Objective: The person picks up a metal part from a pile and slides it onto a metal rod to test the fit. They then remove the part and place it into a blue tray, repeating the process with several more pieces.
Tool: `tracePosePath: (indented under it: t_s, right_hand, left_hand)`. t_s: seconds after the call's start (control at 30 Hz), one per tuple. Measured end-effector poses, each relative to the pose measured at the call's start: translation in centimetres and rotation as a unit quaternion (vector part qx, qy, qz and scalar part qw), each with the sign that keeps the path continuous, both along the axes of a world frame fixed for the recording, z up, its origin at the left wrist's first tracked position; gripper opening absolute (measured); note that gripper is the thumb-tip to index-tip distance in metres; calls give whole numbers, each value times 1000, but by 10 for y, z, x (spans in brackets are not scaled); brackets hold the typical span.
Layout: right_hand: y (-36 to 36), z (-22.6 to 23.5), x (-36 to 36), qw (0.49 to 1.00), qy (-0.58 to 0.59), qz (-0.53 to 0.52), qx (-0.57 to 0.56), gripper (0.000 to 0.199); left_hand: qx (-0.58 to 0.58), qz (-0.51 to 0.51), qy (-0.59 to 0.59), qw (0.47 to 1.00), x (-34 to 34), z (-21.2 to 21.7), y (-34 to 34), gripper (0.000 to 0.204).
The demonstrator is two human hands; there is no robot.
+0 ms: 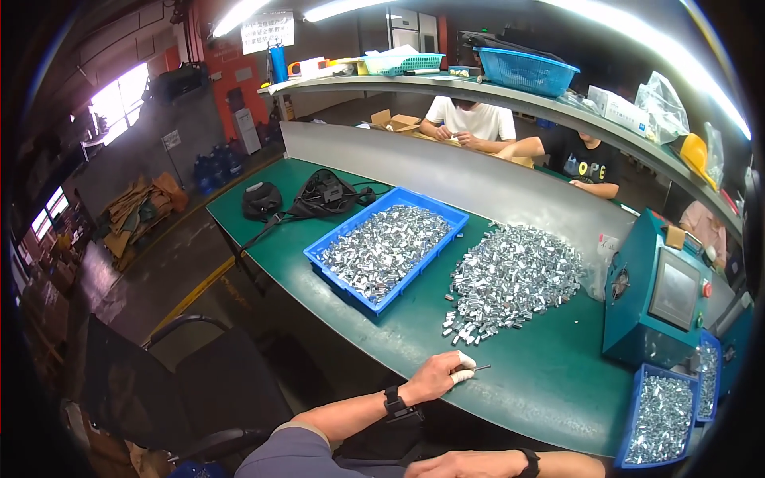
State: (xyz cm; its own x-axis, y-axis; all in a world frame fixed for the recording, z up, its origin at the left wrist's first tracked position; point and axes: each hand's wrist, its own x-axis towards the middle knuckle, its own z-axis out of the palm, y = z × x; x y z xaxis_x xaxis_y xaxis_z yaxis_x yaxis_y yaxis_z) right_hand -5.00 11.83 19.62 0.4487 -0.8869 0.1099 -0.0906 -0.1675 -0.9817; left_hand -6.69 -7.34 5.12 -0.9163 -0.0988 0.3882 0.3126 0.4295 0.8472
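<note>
Metal pieces, short and shiny, heap on the green tabletop beside a blue plastic tray. The left hand, curled, pinches a thin dark rod near the edge; the right hand: grip cannot be told.

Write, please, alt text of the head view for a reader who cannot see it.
A person's left hand pinches a thin dark rod over a green worktable, while the right hand shows at the lower edge. Beyond are a heap of small metal pieces and, to its left, a blue tray filled with similar pieces.
</note>
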Motion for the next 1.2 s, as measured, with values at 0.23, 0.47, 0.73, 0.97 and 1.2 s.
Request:
tracePosePath:
  t_s: [0.23, 0.47, 0.73, 0.97, 1.2]
  right_hand:
    - [23, -28, -47, 967, 72, -240, 49, 14]
    - [12, -76, -114, 742, 244, -623, 28, 18]
    - [2, -89, -131, 828, 207, -520, 32, 17]
    - [5, -106, -134, 821, 222, -524, 52, 21]
    - [11, -127, -141, 840, 78, -531, 82, 32]
  left_hand:
    - [23, 0, -28, 999, 4, 5, -3, 18]
    - [38, -2, -41, 998, 4, 4, -2, 18]
    - [18, -8, -43, 999, -2, 3, -2, 20]
    - [-48, -5, -31, 998, 2, 7, 1, 18]
    - [-26, 22, -103, 994, 10, 12, 6, 16]
